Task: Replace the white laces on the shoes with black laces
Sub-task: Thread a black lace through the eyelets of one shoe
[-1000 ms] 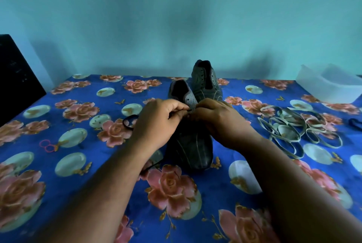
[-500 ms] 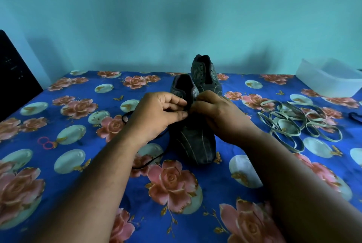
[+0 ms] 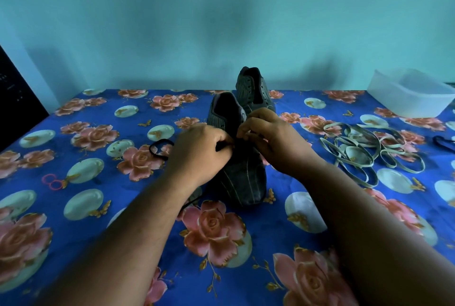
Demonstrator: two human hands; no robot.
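Two dark striped shoes: the near shoe [image 3: 242, 177] mid-table, the far shoe [image 3: 253, 88] behind. The left hand [image 3: 200, 155] pinches one thin black lace [image 3: 160, 149]; the right hand [image 3: 273, 138] curls on the near shoe. White flat laces [image 3: 369, 153] lie tangled on the blue flowered cloth [image 3: 98, 207] by a teal wall [image 3: 221, 22].

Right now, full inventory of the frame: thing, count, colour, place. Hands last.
shoes: 2, dark grey with pale stripes, mid-table, near one in front of the far shoe
black lace: 1, black, loops left of the near shoe and runs under the left forearm
white laces: loose pile, count unclear, off-white, right of the shoes
plastic tub: 1, translucent white, far right
pink rings: 2, pink, near left on the cloth
dark strap: 1, black, right edge, cut off
tablecloth: 1, blue with pink roses, covers the table
dark panel: 1, black, left edge
left hand: pinches the black lace at the near shoe's eyelets
right hand: fingers curled at the same eyelets; what they pinch is hidden
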